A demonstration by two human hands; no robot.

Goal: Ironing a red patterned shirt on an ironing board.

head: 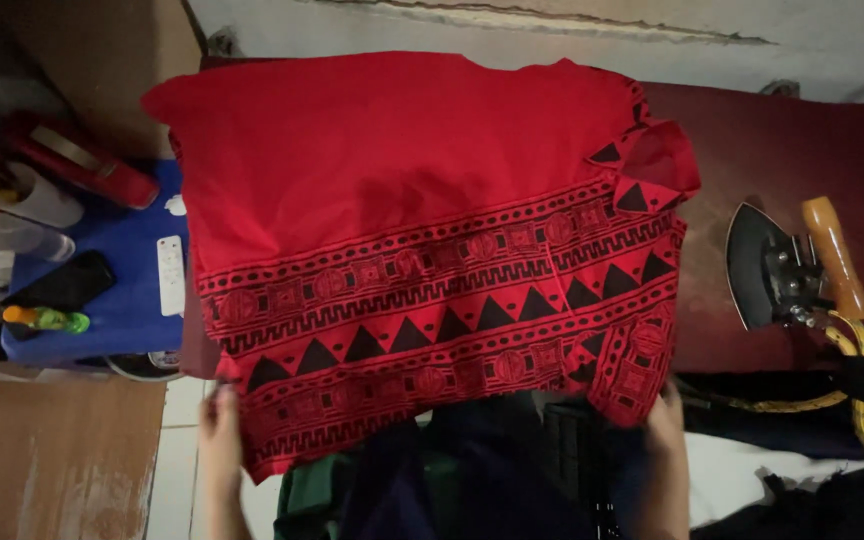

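Note:
A red shirt [402,200] with black triangle and band patterns lies spread over a dark maroon ironing surface [782,150]. My left hand [220,420] grips its near left corner at the lower edge. On the other side, my right hand [664,415] pinches the near right corner. The cloth's near edge hangs over dark clothing [482,470] below me.
A dark iron [767,265] with an orange handle rests tipped on the surface at right, its yellow cord [857,400] trailing down. At left a blue stool [127,270] holds a white remote, a black phone, a small bottle and a red case.

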